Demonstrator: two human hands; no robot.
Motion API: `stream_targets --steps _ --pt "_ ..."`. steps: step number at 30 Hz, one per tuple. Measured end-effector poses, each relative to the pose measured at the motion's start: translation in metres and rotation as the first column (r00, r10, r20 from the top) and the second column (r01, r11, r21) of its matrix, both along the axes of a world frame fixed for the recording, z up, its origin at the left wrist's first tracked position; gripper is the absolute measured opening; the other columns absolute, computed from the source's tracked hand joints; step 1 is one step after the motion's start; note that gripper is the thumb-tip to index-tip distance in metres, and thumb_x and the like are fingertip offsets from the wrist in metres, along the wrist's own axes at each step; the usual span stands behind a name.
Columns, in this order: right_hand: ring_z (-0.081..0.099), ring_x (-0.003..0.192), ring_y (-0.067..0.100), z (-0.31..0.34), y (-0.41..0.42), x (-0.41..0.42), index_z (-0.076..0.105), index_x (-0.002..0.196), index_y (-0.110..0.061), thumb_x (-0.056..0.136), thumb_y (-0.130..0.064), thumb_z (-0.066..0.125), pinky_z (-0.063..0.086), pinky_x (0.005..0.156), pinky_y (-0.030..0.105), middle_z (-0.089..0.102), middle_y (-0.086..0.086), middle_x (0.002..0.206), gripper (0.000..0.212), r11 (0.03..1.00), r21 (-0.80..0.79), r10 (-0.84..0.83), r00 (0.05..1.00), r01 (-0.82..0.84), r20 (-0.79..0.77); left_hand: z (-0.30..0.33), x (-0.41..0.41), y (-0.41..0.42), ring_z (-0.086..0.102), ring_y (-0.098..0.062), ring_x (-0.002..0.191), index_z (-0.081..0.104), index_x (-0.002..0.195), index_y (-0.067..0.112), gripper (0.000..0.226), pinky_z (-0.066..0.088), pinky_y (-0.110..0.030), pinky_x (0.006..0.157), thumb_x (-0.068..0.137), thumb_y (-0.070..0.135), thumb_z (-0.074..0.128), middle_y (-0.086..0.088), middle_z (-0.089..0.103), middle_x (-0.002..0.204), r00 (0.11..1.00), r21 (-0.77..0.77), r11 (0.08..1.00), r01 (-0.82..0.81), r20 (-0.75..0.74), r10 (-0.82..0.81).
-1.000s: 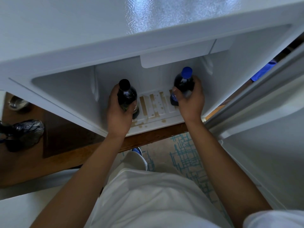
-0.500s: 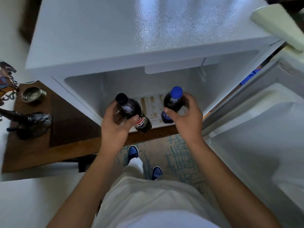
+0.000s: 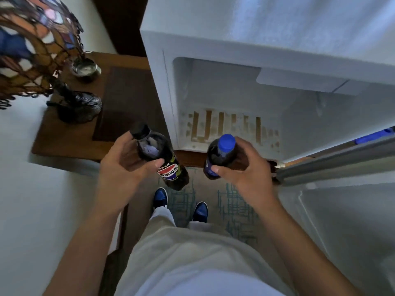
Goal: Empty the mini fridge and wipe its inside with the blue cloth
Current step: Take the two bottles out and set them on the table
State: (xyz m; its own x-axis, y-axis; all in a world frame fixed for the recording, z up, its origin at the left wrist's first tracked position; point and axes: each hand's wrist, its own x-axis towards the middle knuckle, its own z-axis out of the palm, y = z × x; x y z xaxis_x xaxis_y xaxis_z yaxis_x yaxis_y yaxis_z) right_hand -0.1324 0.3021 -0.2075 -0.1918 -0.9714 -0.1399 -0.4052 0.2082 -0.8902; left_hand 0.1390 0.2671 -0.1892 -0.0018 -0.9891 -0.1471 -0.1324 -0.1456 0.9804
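Hands [image 3: 126, 161] round two bottles [image 3: 159, 154]

The only label that shows stands on the black-capped cola bottle [image 3: 159, 155] gripped in the left hand [image 3: 126, 165]: a round red, white and blue Pepsi emblem with a band of white characters across its middle, too small and blurred to read one by one. The blue-capped bottle [image 3: 220, 157] gripped in the right hand [image 3: 245, 169] bears a blue label near its lower end, but no words or signs on it can be made out.
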Motion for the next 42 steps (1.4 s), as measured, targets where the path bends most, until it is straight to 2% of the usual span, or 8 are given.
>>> stream_targets --steps 4,15,22,25,29,34,38,42 --pt "0.056 0.108 -0.024 -0.005 -0.008 0.034 0.055 0.127 -0.044 0.071 -0.023 0.094 0.04 0.096 -0.002 0.062 -0.031 0.118 0.072 0.989 0.098 0.11 0.994 -0.109 -0.003 -0.003 0.033 -0.003 0.071 -0.008 0.113 0.06 0.13 0.038 0.07 0.058 -0.022 0.093 0.069 0.011 0.082 0.013 0.076 0.116 0.999 0.038 0.998 -0.041 0.028 0.04" --pt "0.068 0.117 0.004 -0.035 -0.056 0.122 0.061 0.138 -0.024 0.068 -0.019 0.096 0.052 0.107 0.029 0.071 -0.009 0.128 0.078 0.968 0.223 0.1 0.992 -0.114 0.076 -0.038 0.136 -0.045 0.071 0.0 0.109 0.054 0.135 0.03 0.071 0.055 -0.014 0.088 0.08 -0.003 0.082 0.023 0.075 0.109 0.989 0.167 0.985 -0.054 0.147 0.03" --pt "0.067 0.104 -0.011 -0.046 -0.09 0.168 0.057 0.122 -0.046 0.074 -0.011 0.092 0.05 0.091 0.008 0.069 -0.024 0.115 0.069 0.962 0.256 0.08 0.994 -0.095 0.069 -0.07 0.177 -0.09 0.071 -0.009 0.113 0.05 0.132 0.029 0.071 0.059 -0.036 0.1 0.077 0.005 0.089 0.012 0.07 0.122 0.979 0.183 0.983 0.009 0.201 -0.046" --pt "0.069 0.101 -0.009 -0.051 -0.102 0.182 0.057 0.119 -0.046 0.073 -0.002 0.09 0.052 0.089 0.011 0.07 -0.021 0.114 0.072 0.964 0.26 0.039 0.995 -0.062 0.09 -0.08 0.184 -0.102 0.068 -0.013 0.118 0.049 0.134 0.029 0.076 0.056 -0.046 0.104 0.074 0.008 0.092 0.007 0.067 0.129 0.97 0.171 0.985 0.035 0.229 -0.074" --pt "0.069 0.105 -0.003 -0.064 -0.11 0.2 0.059 0.129 -0.03 0.073 0.002 0.089 0.055 0.095 0.018 0.069 -0.009 0.121 0.071 0.965 0.257 0.021 0.992 -0.052 0.122 -0.088 0.187 -0.112 0.063 -0.01 0.124 0.048 0.13 0.039 0.078 0.052 -0.042 0.11 0.074 0.009 0.092 0.01 0.062 0.13 0.958 0.138 0.989 0.06 0.27 -0.096" --pt "0.067 0.121 0.01 -0.074 -0.124 0.216 0.058 0.134 -0.031 0.074 -0.006 0.09 0.053 0.109 0.031 0.066 -0.008 0.131 0.072 0.969 0.23 0.067 0.993 -0.088 0.097 -0.09 0.185 -0.125 0.056 0.015 0.119 0.052 0.131 0.031 0.073 0.047 -0.014 0.106 0.074 0.008 0.092 0.027 0.057 0.127 0.947 0.084 0.994 0.074 0.307 -0.096" --pt "0.067 0.121 0.009 -0.08 -0.133 0.221 0.059 0.134 -0.035 0.074 -0.008 0.091 0.055 0.108 0.036 0.067 -0.009 0.132 0.074 0.966 0.247 0.062 0.995 -0.079 0.075 -0.094 0.187 -0.134 0.06 0.002 0.124 0.053 0.127 0.032 0.069 0.051 -0.03 0.109 0.074 0.009 0.092 0.027 0.061 0.127 0.94 0.083 0.988 0.129 0.306 -0.148" --pt "0.066 0.12 0.006 -0.081 -0.137 0.224 0.058 0.131 -0.042 0.075 -0.01 0.091 0.055 0.107 0.036 0.067 -0.009 0.132 0.073 0.958 0.269 0.087 0.994 -0.101 0.063 -0.096 0.19 -0.138 0.061 0.003 0.121 0.051 0.125 0.038 0.071 0.052 -0.028 0.107 0.073 0.012 0.092 0.026 0.061 0.123 0.921 0.083 0.98 0.181 0.336 -0.199"
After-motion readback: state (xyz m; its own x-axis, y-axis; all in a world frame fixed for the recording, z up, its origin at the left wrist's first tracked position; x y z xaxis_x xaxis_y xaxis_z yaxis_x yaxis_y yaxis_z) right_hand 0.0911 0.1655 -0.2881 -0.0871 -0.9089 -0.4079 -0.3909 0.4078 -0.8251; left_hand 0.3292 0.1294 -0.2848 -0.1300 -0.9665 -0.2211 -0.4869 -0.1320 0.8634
